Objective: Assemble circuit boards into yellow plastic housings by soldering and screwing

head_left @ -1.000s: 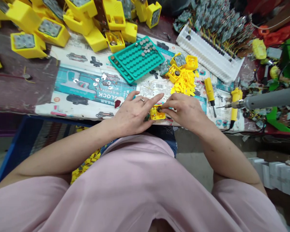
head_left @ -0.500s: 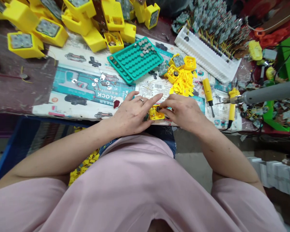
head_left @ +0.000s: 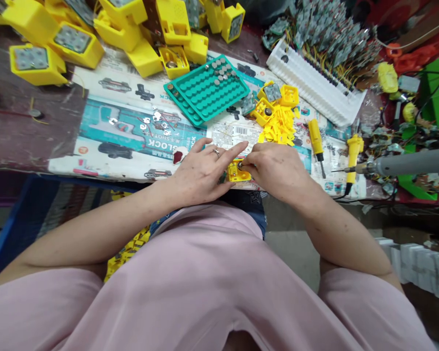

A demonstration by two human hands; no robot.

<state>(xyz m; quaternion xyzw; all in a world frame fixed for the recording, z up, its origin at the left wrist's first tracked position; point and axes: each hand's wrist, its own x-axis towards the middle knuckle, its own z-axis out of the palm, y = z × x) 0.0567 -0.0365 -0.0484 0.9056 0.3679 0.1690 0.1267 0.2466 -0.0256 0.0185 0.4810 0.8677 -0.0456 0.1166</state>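
My left hand [head_left: 201, 173] holds small yellow case [head_left: 236, 176] at near edge of table [head_left: 29, 131]. Right hand [head_left: 278, 168] has fingertips narrow at metal part [head_left: 240, 165] inside case; whether gripping, I cannot tell.

Shirt [head_left: 205, 273]: pale pink, loosely cut, creased across the front. Short sleeves [head_left: 40, 307] are worn, ended above the elbows. A silver-coloured ring [head_left: 216, 152] is worn on one left hand [head_left: 199, 175] finger. Beyond the hem, dark blue cloth [head_left: 258, 209] is seen, marked with a star outline [head_left: 255, 197].
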